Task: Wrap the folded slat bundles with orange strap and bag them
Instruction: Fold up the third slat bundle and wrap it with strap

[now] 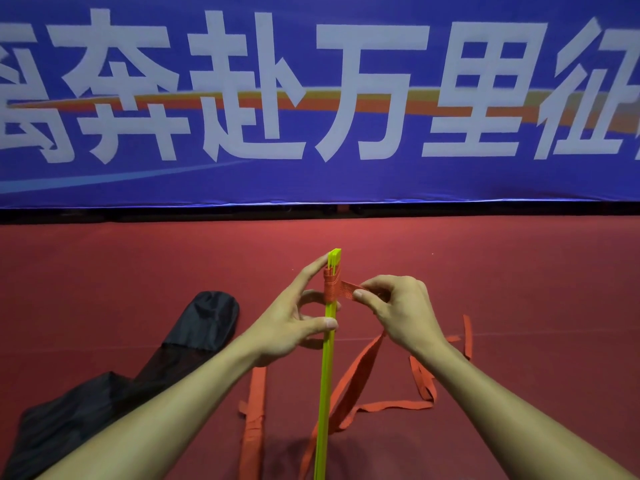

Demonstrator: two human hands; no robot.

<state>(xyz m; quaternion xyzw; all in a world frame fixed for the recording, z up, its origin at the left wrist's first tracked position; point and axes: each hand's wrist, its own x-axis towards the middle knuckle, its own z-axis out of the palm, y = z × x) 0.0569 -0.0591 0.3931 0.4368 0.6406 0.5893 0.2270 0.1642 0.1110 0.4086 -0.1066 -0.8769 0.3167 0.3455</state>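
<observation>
- Slat bundle (327,358): yellow-green, frame center, upright.
- Left hand (294,320): grips bundle, index finger extended along it.
- Right hand (398,306): pinches orange strap (341,291) wound near bundle top.
- Black bag (114,368): lower left, on red floor (519,271).

The red carpet floor (519,271) bears a black bag (194,334). Loose orange strap (391,405) lies in loops right of the bag.

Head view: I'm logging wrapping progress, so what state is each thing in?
Slat bundle: folded, held up off the floor, strap wound near its far end.
Orange strap: partly wound round the bundle, the rest loose on the floor.
Black bag: lying slack on the floor, bundle not in it.
Left hand: grips the bundle.
Right hand: pinches the strap, pulled taut.
</observation>
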